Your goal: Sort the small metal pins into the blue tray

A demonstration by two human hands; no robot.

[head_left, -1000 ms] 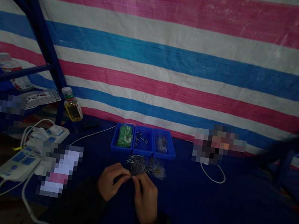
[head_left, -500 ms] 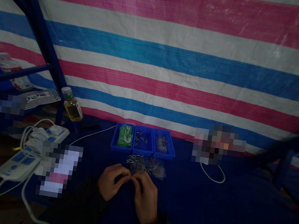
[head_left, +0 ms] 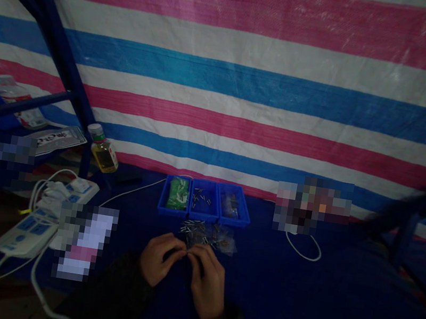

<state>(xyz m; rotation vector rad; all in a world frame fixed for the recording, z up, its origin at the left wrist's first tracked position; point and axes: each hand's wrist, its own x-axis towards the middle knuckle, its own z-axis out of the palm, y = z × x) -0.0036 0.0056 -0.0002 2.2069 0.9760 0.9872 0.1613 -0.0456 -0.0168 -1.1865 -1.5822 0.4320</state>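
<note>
My left hand and my right hand meet fingertip to fingertip low in the middle of the view. Both are closed in a pinch, and whatever sits between the fingertips is too small to make out. Just beyond them lie a pile of thin metal pins and some small clear plastic bags. Behind the pile stand three joined blue trays. The left one holds a green packet, the middle one several loose metal pins, the right one clear bags.
To the left a white power strip with plugs and cables lies near a blurred-out object. A bottle of yellow liquid stands by the blue metal frame. On the right a white cable loops over the blue table. A striped tarp hangs behind.
</note>
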